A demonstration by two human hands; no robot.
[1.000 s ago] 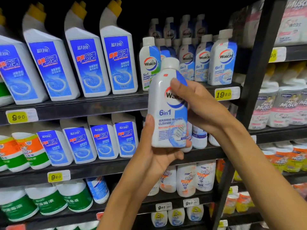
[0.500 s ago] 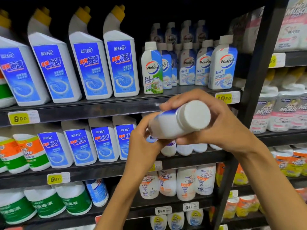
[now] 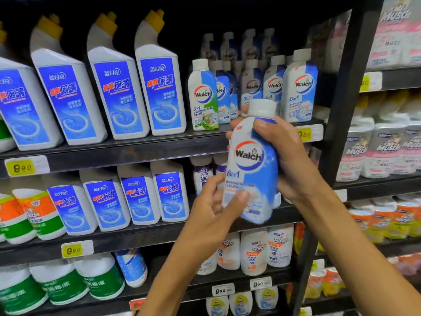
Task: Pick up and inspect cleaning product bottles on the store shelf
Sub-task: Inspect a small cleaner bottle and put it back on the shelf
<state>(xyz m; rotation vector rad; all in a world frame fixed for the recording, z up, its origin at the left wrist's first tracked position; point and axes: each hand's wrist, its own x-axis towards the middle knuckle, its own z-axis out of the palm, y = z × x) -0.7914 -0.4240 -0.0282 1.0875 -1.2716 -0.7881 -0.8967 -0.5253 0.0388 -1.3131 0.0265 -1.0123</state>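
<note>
A white and blue Walch 6in1 washing machine cleaner bottle (image 3: 251,165) is held upright in front of the shelves, its label facing me and its white cap on top. My right hand (image 3: 287,156) grips its upper body from the right, thumb across the shoulder. My left hand (image 3: 211,210) holds the lower left part, thumb pressed on the label. More Walch bottles (image 3: 298,87) stand in a row on the upper shelf (image 3: 159,147) just behind.
Large blue-labelled toilet cleaner bottles (image 3: 159,87) with yellow caps fill the shelves to the left. Green and orange bottles sit lower left. A black upright post (image 3: 348,87) separates a right-hand bay of Mr Muscle bottles (image 3: 385,153). Yellow price tags line the shelf edges.
The bottle was upright, then tipped flat with its cap toward me, and now stands upright again with the label facing me. My right hand shifted up to its shoulder.
</note>
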